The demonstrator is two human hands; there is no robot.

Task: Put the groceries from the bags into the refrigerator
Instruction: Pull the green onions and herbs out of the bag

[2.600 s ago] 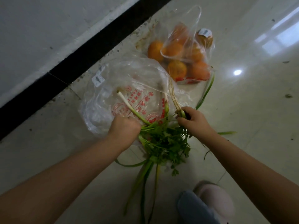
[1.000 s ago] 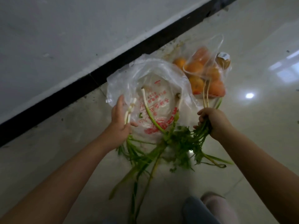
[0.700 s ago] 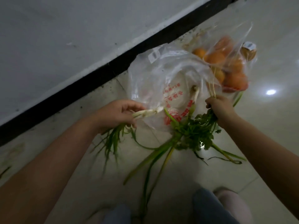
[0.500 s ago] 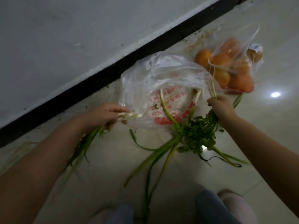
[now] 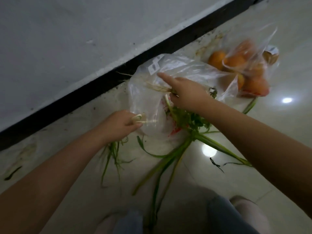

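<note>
So our left hand [image 5: 121, 126] is gripping a small bunch of scallions [image 5: 111, 154] by the white root ends, roots pointing right toward the bag [image 5: 170, 70], green tops trailing back down-left under the wrist. Next over, that clear bag lies on the floor by the wall, mouth toward us. Our right hand [image 5: 187, 93] is on top of it, index finger stretched out up-left, the other fingers curled around some rooty stems [image 5: 158, 88], roots aiming left. Below it the cilantro and long greens [image 5: 189, 120] spill out of the bag, long axis running down toward our feet. Far right sits the bag of oranges [image 5: 244, 68], untouched. The right hand's nearer that pile, so we'd guess it gathers next.
</note>
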